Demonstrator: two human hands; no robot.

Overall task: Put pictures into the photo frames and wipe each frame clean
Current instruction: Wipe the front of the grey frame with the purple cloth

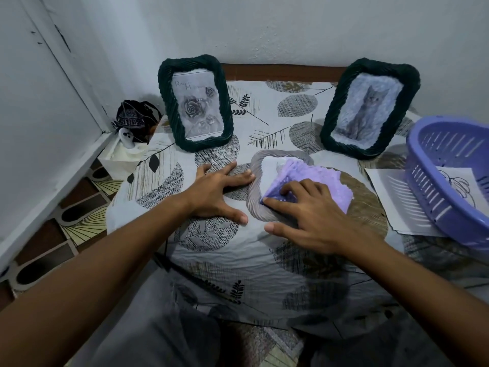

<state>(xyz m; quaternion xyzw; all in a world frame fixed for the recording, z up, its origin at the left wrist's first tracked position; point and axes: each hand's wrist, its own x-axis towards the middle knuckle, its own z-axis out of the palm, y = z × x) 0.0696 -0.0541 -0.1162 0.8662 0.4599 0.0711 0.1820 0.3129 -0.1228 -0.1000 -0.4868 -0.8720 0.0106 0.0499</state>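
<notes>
A purple cloth (312, 184) is pressed by the right hand (309, 215), fingers (275, 202) spread, onto a grey frame (255, 192) laid flat. At its nine o'clock the left hand (217, 193) is splayed on the leaf-patterned counter (238, 260). Two dark frames (194, 102) are stood at twelve o'clock against the white wall (264, 27), a purple basket (449, 178) at three.

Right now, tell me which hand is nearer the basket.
Right. The right hand presses the purple cloth on the flat frame, with the basket off to its right. The left hand lies flat on the table, beyond that frame's left edge.
</notes>
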